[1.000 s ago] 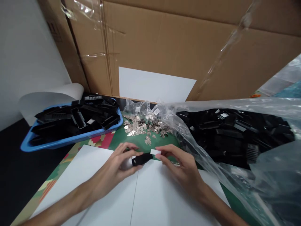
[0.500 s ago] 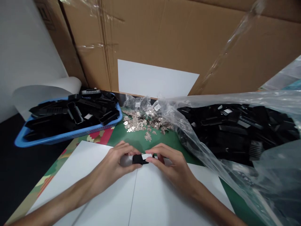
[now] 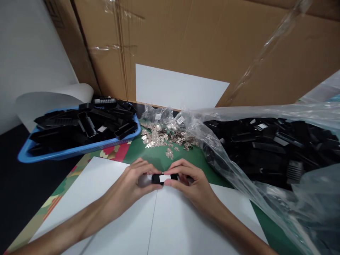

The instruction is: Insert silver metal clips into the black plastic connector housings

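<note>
Between my two hands is a small black plastic case (image 3: 156, 179) with a white label (image 3: 165, 178) on its upper face. My left hand (image 3: 139, 180) grips its left end, thumb on the near side and fingers on the far side. Around its right part, my right hand (image 3: 187, 179) is closed with thumb and fingertips at the label's right edge. The case is held low over the white sheet (image 3: 127, 223); whether it touches the sheet, I cannot tell. Parts of the case are hidden by my fingers.
A blue basket (image 3: 79, 150) of black plastic parts stands at the left. Small shiny metal pieces (image 3: 156, 138) lie in a heap beyond my hands. At the right, a clear plastic bag (image 3: 225, 163) holds many black parts. A cardboard box (image 3: 186, 35) rises behind.
The case has turned so its labelled face shows more fully. My right fingers have spread to both sides of it. The whole view has shifted slightly.
</note>
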Tool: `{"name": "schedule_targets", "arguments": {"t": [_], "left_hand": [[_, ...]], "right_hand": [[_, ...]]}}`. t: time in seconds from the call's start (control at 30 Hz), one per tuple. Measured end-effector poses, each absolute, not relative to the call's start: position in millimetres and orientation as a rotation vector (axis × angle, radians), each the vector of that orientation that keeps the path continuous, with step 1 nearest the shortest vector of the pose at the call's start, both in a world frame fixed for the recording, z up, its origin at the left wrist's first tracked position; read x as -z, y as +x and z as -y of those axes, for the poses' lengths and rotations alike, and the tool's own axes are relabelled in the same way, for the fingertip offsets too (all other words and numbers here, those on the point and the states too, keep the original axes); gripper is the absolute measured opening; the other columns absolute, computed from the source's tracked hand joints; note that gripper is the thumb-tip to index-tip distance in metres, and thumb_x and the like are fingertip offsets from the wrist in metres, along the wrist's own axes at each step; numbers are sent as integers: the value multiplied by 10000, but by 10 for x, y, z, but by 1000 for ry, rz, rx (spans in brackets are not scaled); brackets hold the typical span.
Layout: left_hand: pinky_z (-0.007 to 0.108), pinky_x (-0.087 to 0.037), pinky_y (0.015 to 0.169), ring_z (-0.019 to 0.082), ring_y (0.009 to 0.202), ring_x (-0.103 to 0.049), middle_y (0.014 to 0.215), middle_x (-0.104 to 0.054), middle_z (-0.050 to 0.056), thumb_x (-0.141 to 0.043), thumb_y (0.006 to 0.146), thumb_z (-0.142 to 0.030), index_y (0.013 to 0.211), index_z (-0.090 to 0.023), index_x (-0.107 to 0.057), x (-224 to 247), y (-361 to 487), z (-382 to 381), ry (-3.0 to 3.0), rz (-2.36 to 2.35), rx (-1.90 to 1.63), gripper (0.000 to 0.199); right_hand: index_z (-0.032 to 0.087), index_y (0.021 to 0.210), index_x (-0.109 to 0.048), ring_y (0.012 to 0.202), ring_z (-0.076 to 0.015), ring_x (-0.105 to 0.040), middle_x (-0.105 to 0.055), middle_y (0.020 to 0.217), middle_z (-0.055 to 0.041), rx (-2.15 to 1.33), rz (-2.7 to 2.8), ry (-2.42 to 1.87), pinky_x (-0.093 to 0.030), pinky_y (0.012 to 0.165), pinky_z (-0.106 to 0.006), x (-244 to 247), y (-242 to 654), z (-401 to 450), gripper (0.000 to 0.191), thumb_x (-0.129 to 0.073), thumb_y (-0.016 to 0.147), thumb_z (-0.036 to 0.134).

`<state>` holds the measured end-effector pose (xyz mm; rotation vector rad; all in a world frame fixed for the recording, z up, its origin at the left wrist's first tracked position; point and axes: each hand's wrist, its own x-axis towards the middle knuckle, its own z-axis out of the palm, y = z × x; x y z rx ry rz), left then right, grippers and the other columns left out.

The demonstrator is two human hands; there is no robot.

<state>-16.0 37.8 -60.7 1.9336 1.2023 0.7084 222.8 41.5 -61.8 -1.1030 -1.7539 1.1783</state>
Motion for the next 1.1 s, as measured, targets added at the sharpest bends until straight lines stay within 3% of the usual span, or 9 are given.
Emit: {"name": "schedule_targets", "arguments": {"t": [0.5, 0.83, 0.97, 1.1], "left_hand": [[289, -414, 755, 199, 883, -556, 867, -681, -32, -803, 894, -375, 956, -277, -739, 596, -157, -399, 1960, -1210, -693, 133], [319, -439, 792, 216, 883, -563, 878, -685, -2, -772, 921, -373, 1032, -246, -746, 601, -158, -381, 2029, -1192, -713, 170], [353, -459, 870, 225, 937, -560, 935, -641, 6, -696, 967, -285, 1198, -278, -700, 565, -140, -353, 2124, -1187, -676, 231], [344, -485, 856, 222, 991, -564, 1060, -618, 22, -629, 970, -202, 1299, -295, -651, 552, -130, -310, 2244, -1143, -651, 342]], "right_hand": [[298, 995, -841, 680, -99, -489, -703, 971, 6, -1161, 1665, -1122, -351, 621, -265, 596, 2172, -382, 130, -847, 865, 291], [272, 1106, -822, 740, -119, -576, -715, 1094, -38, -1171, 1788, -1197, -412, 622, -253, 542, 2254, -453, 236, -811, 892, 369], [200, 1162, -754, 732, -148, -592, -660, 1038, -65, -626, 1839, -1380, -485, 667, -288, 553, 2414, -678, 254, -618, 1016, 358], [163, 1056, -708, 690, -183, -565, -649, 910, -59, -283, 1877, -1535, -482, 722, -350, 638, 2490, -925, 171, -618, 990, 293]]}}
